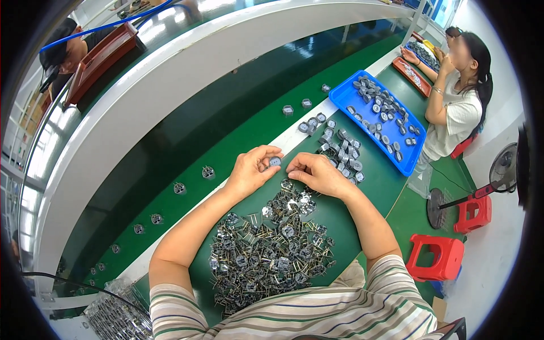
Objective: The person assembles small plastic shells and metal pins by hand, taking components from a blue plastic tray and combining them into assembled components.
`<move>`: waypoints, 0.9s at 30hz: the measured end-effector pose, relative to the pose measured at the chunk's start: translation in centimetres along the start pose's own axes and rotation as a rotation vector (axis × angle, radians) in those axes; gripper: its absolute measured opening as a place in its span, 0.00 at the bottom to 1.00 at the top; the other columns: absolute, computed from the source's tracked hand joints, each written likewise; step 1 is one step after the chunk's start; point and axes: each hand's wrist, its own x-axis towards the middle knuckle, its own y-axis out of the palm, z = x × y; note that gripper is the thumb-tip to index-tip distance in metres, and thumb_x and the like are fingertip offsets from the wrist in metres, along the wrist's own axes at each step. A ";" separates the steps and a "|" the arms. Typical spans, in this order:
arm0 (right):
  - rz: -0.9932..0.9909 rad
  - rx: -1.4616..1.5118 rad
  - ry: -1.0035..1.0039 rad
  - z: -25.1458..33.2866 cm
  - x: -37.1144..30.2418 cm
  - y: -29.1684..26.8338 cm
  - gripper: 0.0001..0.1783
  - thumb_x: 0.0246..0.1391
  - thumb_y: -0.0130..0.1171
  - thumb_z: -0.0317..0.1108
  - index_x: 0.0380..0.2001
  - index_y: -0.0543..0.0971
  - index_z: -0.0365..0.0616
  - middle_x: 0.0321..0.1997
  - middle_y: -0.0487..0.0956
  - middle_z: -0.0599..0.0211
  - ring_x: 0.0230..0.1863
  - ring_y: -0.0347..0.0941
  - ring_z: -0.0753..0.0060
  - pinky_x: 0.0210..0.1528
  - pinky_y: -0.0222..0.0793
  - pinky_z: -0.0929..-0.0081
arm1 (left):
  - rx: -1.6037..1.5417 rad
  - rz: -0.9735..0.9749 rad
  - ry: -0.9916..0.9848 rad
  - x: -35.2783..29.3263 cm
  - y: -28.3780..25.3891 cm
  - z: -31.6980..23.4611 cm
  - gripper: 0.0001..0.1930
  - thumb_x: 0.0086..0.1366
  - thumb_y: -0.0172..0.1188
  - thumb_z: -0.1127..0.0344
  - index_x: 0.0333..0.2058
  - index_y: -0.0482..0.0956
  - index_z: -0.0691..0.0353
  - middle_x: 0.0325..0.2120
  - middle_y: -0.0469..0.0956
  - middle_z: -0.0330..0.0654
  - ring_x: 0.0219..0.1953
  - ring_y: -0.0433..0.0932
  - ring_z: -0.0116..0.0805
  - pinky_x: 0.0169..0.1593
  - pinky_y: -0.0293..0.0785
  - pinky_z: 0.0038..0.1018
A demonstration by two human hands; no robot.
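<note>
Between the thumb and fingers of my left hand [251, 171] is a small round grey plastic part [275, 161] with a lighter face. My right hand [320, 174] is just to its right, fingers curled and thumb drawn in toward the fingertips. Whatever those fingers may hold is hidden. Below both hands spreads a large heap of small dark assemblies with brassy metal pins [272, 249], some with shiny metal faces. A pile of grey round parts [341, 150] lies beyond my right hand on the green tabletop [334, 226].
A blue tray [412, 164] with grey round parts stands at the far right. Along the left runs a green conveyor belt [218, 153] carrying scattered pieces. A co-worker [464, 107] sits beyond the tray, another person [62, 54] across the belt. Red stools [436, 258] and a fan [501, 164] stand right.
</note>
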 end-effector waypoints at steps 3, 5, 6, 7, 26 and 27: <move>-0.069 0.004 0.040 0.2 0.4 0.5 0.10 0.60 0.71 0.30 0.42 0.83 0.38 0.30 0.82 0.70 0.31 0.76 0.78 0.34 0.73 0.74 | -0.219 -0.082 0.009 0.3 0.7 0.3 0.18 0.61 0.72 0.76 0.50 0.82 0.63 0.46 0.88 0.36 0.34 0.73 0.17 0.43 0.77 0.20; -0.101 0.061 0.107 0.8 0.6 0.9 0.15 0.55 0.77 0.33 0.41 0.82 0.39 0.30 0.81 0.74 0.29 0.74 0.84 0.32 0.71 0.78 | -0.265 -0.094 -0.012 0.2 1.1 0.0 0.17 0.61 0.72 0.76 0.49 0.81 0.64 0.47 0.88 0.36 0.34 0.73 0.17 0.44 0.77 0.20; -0.095 0.114 0.139 0.6 0.7 1.2 0.20 0.51 0.81 0.35 0.40 0.79 0.41 0.31 0.81 0.75 0.28 0.74 0.84 0.31 0.71 0.79 | -0.316 -0.105 -0.037 0.2 1.3 -0.2 0.16 0.62 0.71 0.76 0.48 0.80 0.65 0.47 0.87 0.36 0.35 0.73 0.17 0.46 0.76 0.20; -0.097 0.113 0.140 0.5 0.8 1.5 0.20 0.51 0.81 0.35 0.40 0.79 0.41 0.31 0.81 0.75 0.28 0.74 0.84 0.31 0.71 0.79 | -0.317 -0.103 -0.036 0.2 1.5 -0.3 0.16 0.62 0.71 0.76 0.48 0.80 0.65 0.47 0.87 0.36 0.35 0.73 0.17 0.46 0.76 0.20; -0.207 0.223 0.193 -1.8 0.9 2.2 0.14 0.53 0.77 0.31 0.34 0.82 0.35 0.26 0.83 0.69 0.26 0.75 0.84 0.31 0.73 0.78 | -0.330 -0.148 0.066 -0.4 2.0 -0.6 0.17 0.66 0.70 0.77 0.51 0.77 0.66 0.50 0.86 0.42 0.41 0.81 0.21 0.52 0.81 0.26; -0.228 0.092 0.132 -1.6 0.6 1.4 0.13 0.53 0.77 0.31 0.35 0.83 0.35 0.27 0.84 0.64 0.28 0.78 0.78 0.34 0.76 0.75 | -0.226 -0.157 0.134 -0.6 2.0 -0.8 0.16 0.66 0.70 0.77 0.51 0.78 0.67 0.49 0.86 0.42 0.40 0.81 0.22 0.52 0.82 0.26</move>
